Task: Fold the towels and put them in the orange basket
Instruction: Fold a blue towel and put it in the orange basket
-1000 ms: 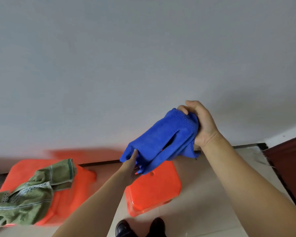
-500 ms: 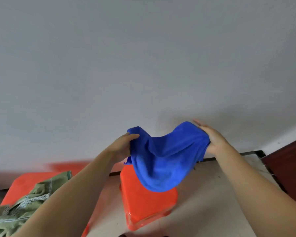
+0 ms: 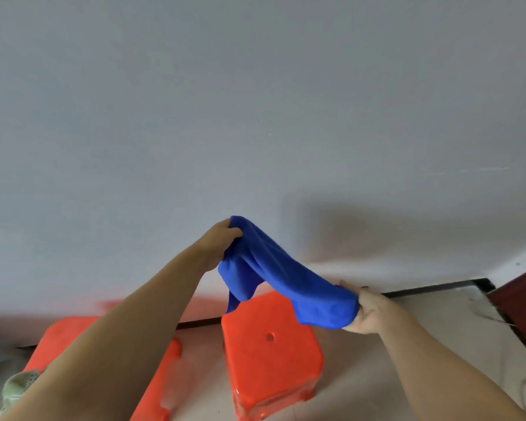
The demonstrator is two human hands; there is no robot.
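Observation:
A blue towel (image 3: pixel 283 276) hangs in the air, stretched between both my hands in front of a grey wall. My left hand (image 3: pixel 220 243) grips its upper left end, raised high. My right hand (image 3: pixel 366 311) holds its lower right end, palm up, lower and to the right. A loose fold of the towel droops below my left hand. A green towel (image 3: pixel 19 387) shows only as a small patch at the bottom left, mostly hidden by my left forearm. No basket is clearly identifiable in this view.
An orange plastic stool (image 3: pixel 271 344) with a hole in its seat stands on the tiled floor below the towel. A second, larger orange plastic piece (image 3: pixel 67 332) lies at the left under the green towel. A dark red door (image 3: pixel 523 302) is at the right edge.
My left hand has risen with its end of the blue towel while my right hand has dropped and moved right, stretching the towel into a slant. The view shifted, hiding most of the green towel.

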